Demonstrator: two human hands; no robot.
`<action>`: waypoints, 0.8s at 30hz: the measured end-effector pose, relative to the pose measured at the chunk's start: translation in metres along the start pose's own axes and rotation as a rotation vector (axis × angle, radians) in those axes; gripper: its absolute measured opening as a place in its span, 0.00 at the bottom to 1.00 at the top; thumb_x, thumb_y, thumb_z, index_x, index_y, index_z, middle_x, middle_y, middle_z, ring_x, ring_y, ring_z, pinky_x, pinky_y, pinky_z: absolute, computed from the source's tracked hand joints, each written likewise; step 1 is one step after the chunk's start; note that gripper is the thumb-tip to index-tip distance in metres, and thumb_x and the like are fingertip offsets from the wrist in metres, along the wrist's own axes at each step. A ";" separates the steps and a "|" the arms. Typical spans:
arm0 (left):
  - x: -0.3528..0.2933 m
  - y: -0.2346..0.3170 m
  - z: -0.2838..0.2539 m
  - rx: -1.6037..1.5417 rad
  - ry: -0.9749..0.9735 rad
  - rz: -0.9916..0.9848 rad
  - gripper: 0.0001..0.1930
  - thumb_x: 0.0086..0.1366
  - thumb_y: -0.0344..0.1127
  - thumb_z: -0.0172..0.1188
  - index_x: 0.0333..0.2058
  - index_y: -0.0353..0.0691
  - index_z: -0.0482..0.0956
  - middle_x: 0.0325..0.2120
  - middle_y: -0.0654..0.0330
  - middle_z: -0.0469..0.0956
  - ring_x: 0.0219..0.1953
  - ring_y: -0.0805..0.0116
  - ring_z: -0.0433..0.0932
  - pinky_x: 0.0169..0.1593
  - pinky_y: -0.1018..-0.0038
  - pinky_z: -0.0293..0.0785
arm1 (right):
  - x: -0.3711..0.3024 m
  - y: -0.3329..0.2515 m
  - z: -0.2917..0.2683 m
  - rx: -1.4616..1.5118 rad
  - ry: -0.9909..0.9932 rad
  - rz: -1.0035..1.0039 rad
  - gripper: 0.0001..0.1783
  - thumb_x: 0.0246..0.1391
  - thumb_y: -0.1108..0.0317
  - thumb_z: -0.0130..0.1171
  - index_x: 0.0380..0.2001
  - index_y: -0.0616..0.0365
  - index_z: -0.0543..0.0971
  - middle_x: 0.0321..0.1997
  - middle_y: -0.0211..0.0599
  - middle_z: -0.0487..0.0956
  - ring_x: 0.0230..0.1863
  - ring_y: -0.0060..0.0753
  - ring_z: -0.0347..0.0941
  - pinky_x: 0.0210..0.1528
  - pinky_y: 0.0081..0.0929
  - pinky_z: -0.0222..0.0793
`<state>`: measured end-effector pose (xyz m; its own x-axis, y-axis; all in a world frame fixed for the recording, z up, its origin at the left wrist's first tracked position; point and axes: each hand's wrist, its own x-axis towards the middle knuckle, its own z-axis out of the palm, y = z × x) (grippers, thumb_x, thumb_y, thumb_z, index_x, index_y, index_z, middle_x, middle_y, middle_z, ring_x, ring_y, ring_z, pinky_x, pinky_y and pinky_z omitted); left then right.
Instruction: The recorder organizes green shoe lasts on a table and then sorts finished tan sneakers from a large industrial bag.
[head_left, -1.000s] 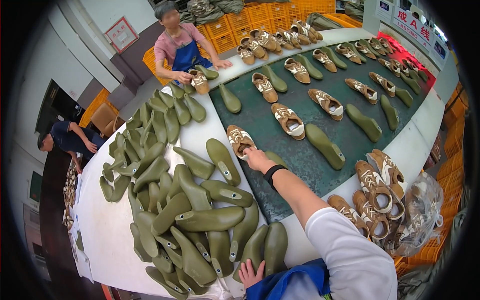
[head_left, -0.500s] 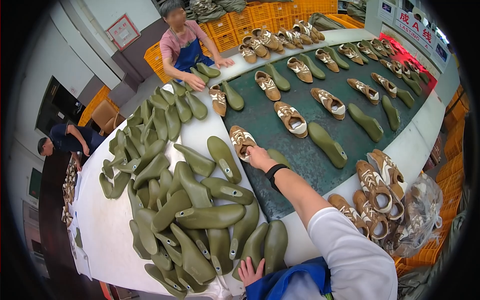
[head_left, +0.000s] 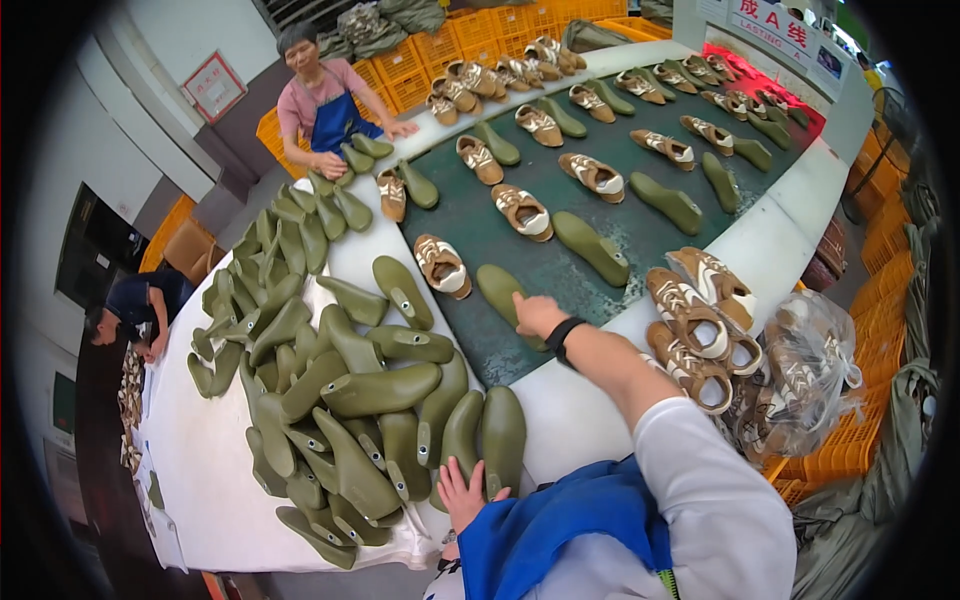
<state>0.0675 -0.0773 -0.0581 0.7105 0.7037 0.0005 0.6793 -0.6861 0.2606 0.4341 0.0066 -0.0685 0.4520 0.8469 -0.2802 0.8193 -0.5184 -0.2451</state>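
My right hand [head_left: 541, 317], with a black band on its wrist, is closed over the heel half of a green shoe last [head_left: 500, 288] lying on the dark green belt; its index finger stretches over the last and the other fingers are partly hidden. Left of it stands a brown-and-white sneaker [head_left: 441, 267], untouched. My left hand [head_left: 466, 493] rests with spread fingers against the lower ends of two upright lasts [head_left: 503, 435] at the table's near edge. Beside it a large heap of green lasts [head_left: 350, 390] covers the white table.
Rows of sneakers and lasts cover the belt [head_left: 480, 225]. To the right, several sneakers [head_left: 690, 310] stand by a clear plastic bag [head_left: 800, 370] of shoes. A co-worker [head_left: 330, 105] stands across the table; another person [head_left: 140, 305] bends at far left. Orange crates [head_left: 400, 85] line the back.
My right hand has let go of the sneaker and moved right onto the neighbouring last. The left hand stays by the lasts. The whole view has shifted.
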 end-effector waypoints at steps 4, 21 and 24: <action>-0.007 0.014 -0.021 -0.009 0.019 -0.028 0.34 0.47 0.58 0.59 0.51 0.46 0.67 0.58 0.43 0.51 0.59 0.41 0.50 0.57 0.51 0.49 | -0.009 0.000 0.024 0.107 0.114 0.017 0.24 0.45 0.72 0.51 0.48 0.61 0.64 0.35 0.48 0.77 0.38 0.45 0.75 0.38 0.37 0.71; -0.074 0.067 -0.039 -0.162 -0.281 -0.031 0.23 0.53 0.42 0.49 0.49 0.44 0.67 0.42 0.46 0.71 0.39 0.46 0.73 0.41 0.62 0.70 | -0.083 -0.029 -0.009 0.167 0.064 -0.315 0.29 0.45 0.60 0.55 0.53 0.52 0.64 0.49 0.48 0.69 0.49 0.49 0.67 0.48 0.44 0.64; -0.055 0.078 -0.052 0.076 -0.793 -0.157 0.23 0.54 0.43 0.48 0.49 0.44 0.67 0.41 0.48 0.72 0.39 0.49 0.73 0.39 0.62 0.70 | -0.122 -0.037 -0.024 0.316 -0.080 -0.680 0.27 0.43 0.59 0.55 0.49 0.56 0.69 0.42 0.48 0.74 0.44 0.46 0.71 0.46 0.37 0.66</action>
<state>0.0713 -0.1600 0.0122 0.5056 0.4718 -0.7223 0.7719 -0.6214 0.1344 0.3575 -0.0744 -0.0029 -0.1544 0.9874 -0.0351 0.7629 0.0965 -0.6393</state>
